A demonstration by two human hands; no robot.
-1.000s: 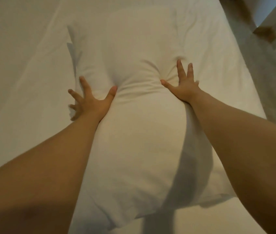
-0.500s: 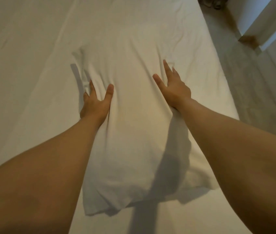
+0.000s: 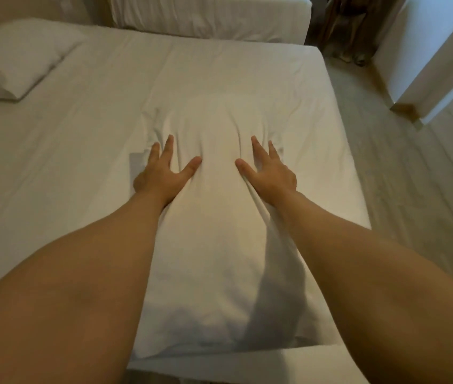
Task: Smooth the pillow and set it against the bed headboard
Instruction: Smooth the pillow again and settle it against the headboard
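Observation:
A white pillow (image 3: 214, 245) lies lengthwise on the white bed (image 3: 81, 128), running away from me. My left hand (image 3: 164, 170) presses flat on its left side with fingers spread. My right hand (image 3: 268, 170) presses flat on its right side, fingers also apart. The fabric creases between and beyond my fingertips. Neither hand grips the pillow. At the far left, a beige padded surface (image 3: 25, 6) that may be the headboard rises behind the bed.
A second white pillow (image 3: 14, 56) lies at the far left corner of the bed. Another white bed (image 3: 208, 15) stands beyond. Wooden floor (image 3: 413, 203) runs along the right, with a white cabinet (image 3: 430, 56) and brown curtain (image 3: 344, 26).
My view has lifted, so the second pillow and the far bed now show. Both hands have moved closer together on the pillow, still pressing flat.

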